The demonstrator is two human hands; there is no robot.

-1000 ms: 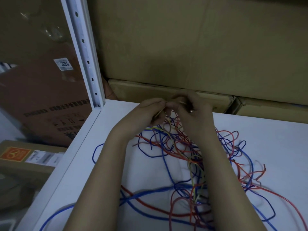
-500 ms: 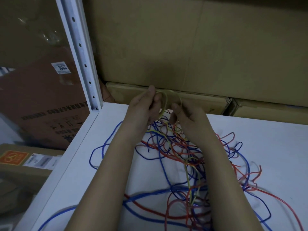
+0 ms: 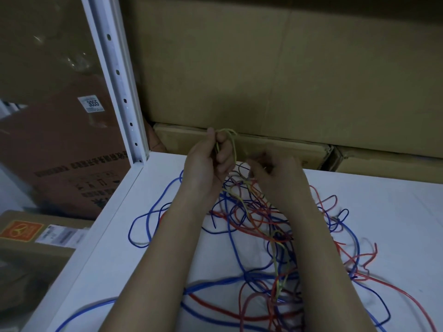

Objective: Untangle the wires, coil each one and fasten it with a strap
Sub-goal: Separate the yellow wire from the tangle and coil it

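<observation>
- Head view, looking down at a white bench (image 3: 395,212) with both forearms reaching out over it.
- Left hand (image 3: 206,161) raised over the far side of the bench, fingers (image 3: 224,154) curled around a small loop of yellow-green wire (image 3: 233,144), thumb up along the side. Clamped on it, pretty clearly.
- Loop pokes out above the knuckles, then drops down between the two hands and runs into the pile.
- Right hand (image 3: 275,171) just beside the left, a bit lower, fingers curled inward. Looks blurry, so can't tell whether pinching a strand or just bunched up.
- Tangle of wires (image 3: 259,226) spread flat on the bench under and between the forearms: blue, red and orange strands all crossed over each other, with the yellow-green one threading down the middle toward the near edge.
- Blue wire (image 3: 143,224) loops out to the left of the left forearm, well clear of the main knot. Another thick blue run curves along the near-left bench edge.
- Red wire (image 3: 407,293) trails off toward the near right corner.
- White slotted shelf post (image 3: 119,80) standing at the far left corner of the bench.
- Big cardboard boxes (image 3: 287,68) stacked right behind the bench, flatter ones at the bottom touching its back edge.
- Off to the left, past the post, a brown carton with a white label (image 3: 90,104) reading 3055, and lower down another box with an orange sticker (image 3: 21,231).
</observation>
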